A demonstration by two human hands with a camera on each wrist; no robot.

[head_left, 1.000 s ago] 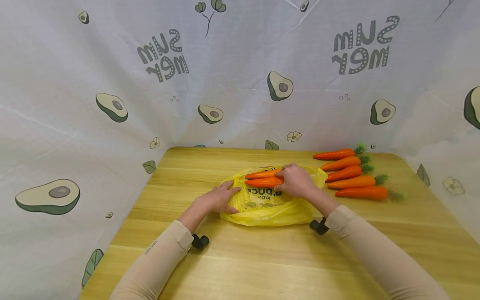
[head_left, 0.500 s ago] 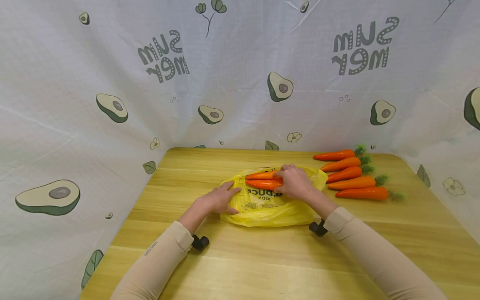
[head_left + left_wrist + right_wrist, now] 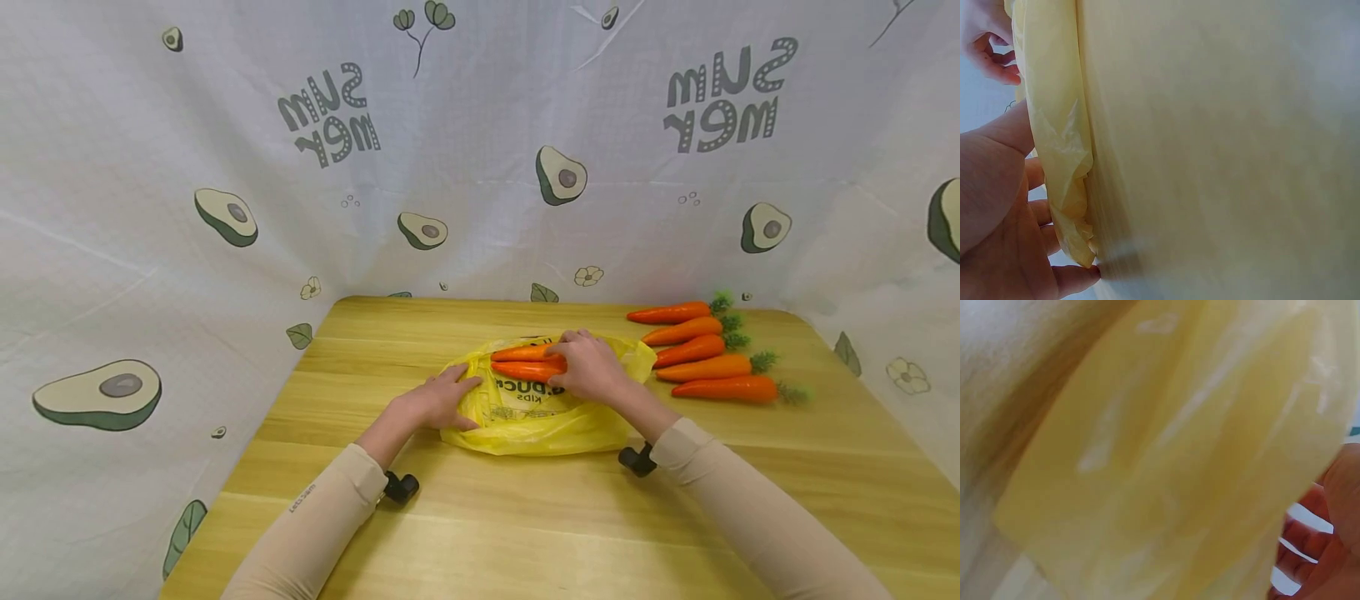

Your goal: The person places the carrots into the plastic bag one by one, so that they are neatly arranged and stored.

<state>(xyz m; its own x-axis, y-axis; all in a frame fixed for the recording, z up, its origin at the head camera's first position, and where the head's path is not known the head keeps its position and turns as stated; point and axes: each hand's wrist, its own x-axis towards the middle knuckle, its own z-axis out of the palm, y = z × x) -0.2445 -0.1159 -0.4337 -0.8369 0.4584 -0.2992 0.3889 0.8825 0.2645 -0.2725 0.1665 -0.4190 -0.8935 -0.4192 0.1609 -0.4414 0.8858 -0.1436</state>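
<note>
A yellow plastic bag [image 3: 540,433] with dark printing lies on the table, its rim rolled down around the opening. Two orange toy carrots [image 3: 525,372] lie side by side inside it, tips to the left, their right ends hidden by my right hand [image 3: 592,367]. Thumb and fingers of that hand curve around the covered end of the nearer carrot. My left hand [image 3: 437,398] rests at the bag's left rim with fingers spread. In the left wrist view its thumb passes behind the rolled bag edge [image 3: 1063,144], and the fingers are loosely extended beside it.
Several more carrots with green tops [image 3: 720,365] lie in a row at the back right, just past the bag's right end. A white curtain [image 3: 480,167] printed with avocados hangs behind the wooden table [image 3: 510,533].
The nearer carrot in the bag has shifted slightly toward the person under the right hand. Both hands keep almost the same places.
</note>
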